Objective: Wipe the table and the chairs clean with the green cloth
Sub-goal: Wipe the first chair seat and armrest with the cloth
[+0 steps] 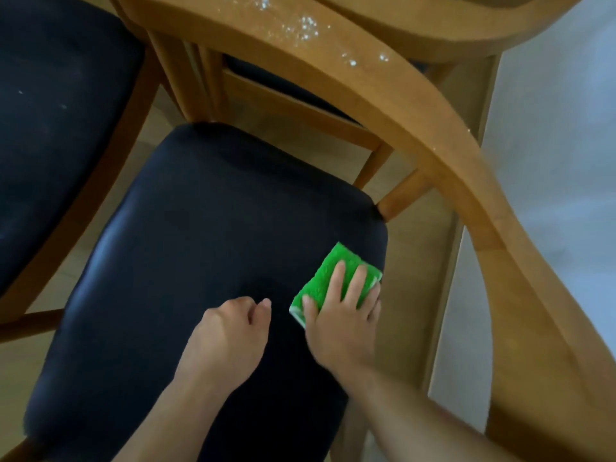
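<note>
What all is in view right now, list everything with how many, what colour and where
cloth: one, green, folded, on the right front part of the near seat
seat: one, black cushion of the near chair, centre
second chair: one, black seat with pale specks, wooden frame, upper left
table: one, light wood with a curved edge, wet droplets on top, upper right
floor: light wood, under the chairs
left hand: one, fingers loosely curled, holding nothing, over the seat
right hand: one, fingers flat, presses on the cloth
</note>
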Tool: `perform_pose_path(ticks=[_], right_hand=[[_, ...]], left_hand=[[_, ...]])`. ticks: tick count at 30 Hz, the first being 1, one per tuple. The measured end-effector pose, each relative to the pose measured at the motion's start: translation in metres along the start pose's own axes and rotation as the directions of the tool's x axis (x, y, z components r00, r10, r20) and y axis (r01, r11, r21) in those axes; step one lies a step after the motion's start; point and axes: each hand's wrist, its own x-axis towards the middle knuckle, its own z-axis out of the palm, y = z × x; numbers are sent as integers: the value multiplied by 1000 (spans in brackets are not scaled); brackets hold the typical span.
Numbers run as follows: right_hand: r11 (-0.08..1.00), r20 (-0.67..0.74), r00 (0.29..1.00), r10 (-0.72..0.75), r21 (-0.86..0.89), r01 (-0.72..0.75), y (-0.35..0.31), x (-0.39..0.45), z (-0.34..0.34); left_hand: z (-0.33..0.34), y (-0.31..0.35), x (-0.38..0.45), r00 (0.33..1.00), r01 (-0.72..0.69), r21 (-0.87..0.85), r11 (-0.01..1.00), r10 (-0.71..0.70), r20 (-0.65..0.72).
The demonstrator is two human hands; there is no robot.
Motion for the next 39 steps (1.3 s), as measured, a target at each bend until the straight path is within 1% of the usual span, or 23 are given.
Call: perform_pose_path(ticks=[2, 4, 7, 8, 10, 11, 13, 15, 17, 18, 19, 21, 23, 24, 25, 26, 28, 29, 31, 33, 36, 37, 39], right_hand=[[1000, -40, 999, -3, -12, 3, 4, 43, -22], [999, -70, 997, -41, 4, 42, 12, 81, -42], [990, -135, 990, -46, 129, 63, 26, 98, -49], [981, -143, 990, -1, 194, 29, 29, 91, -46], [944, -76, 986, 148, 309, -117, 31, 64, -29], [935, -17, 980, 196, 304, -182, 28, 47, -18], [939, 60, 968, 246, 233, -253, 13, 4, 6], [930, 114, 961, 253, 246, -274, -6, -42, 25], [956, 202, 968, 146, 222, -191, -19, -81, 39], [967, 226, 970, 94, 210, -143, -20, -94, 42], [977, 219, 975, 39, 195, -83, -16, -95, 43], [988, 156, 986, -62, 150, 38, -2, -69, 29], [985, 55, 984, -167, 49, 165, 17, -17, 6], [980, 30, 980, -196, 23, 196, 25, 14, -10], [982, 28, 982, -186, 38, 184, 32, 43, -24], [987, 25, 991, -134, 88, 132, 36, 66, -33], [976, 20, 1000, 19, 218, -23, 37, 84, -35], [966, 16, 998, 59, 250, -61, 34, 78, -29], [970, 24, 998, 64, 236, -68, 25, 41, -6], [993, 76, 997, -6, 118, -3, 23, -11, 13], [983, 202, 965, -169, -30, 179, 31, -91, 32], [962, 266, 932, -245, -55, 269, 31, -115, 39], [881, 416, 823, -387, -96, 463, 29, -148, 54]], left_hand=[[-1, -1, 4, 1000, 6, 5, 1000, -6, 8], [-1, -1, 7, 999, 18, 12, 1000, -18, 28], [-2, 1, 8, 998, 8, 33, 999, -10, 61], [-3, 2, 7, 998, 2, 37, 999, -5, 66], [-7, 3, 7, 998, 5, 41, 999, -8, 68], [-9, 4, 7, 998, 11, 40, 999, -14, 68], [-14, 4, 7, 997, 26, 35, 999, -28, 67], [-16, 4, 6, 997, 39, 34, 999, -42, 69], [-17, 4, 2, 997, 43, 49, 998, -47, 66], [-17, 2, -1, 997, 41, 59, 997, -45, 64], [-17, 1, -3, 997, 40, 68, 997, -44, 62], [-16, -5, -6, 997, 56, 78, 995, -60, 52], [-15, -11, -9, 995, 86, 76, 993, -89, 39], [-14, -14, -10, 994, 98, 71, 993, -101, 34], [-11, -17, -13, 993, 110, 68, 992, -112, 31], [-9, -19, -15, 993, 113, 69, 991, -115, 26], [-5, -21, -20, 992, 123, 53, 991, -124, 19], [-4, -21, -21, 992, 128, 38, 991, -128, 18], [-1, -22, -25, 990, 140, 17, 990, -140, 19], [2, -21, -28, 989, 142, 10, 990, -142, 28], [5, -23, -32, 989, 146, -6, 989, -146, 23], [6, -24, -33, 989, 147, -13, 989, -146, 22], [7, -27, -35, 989, 148, -8, 989, -148, 10]])
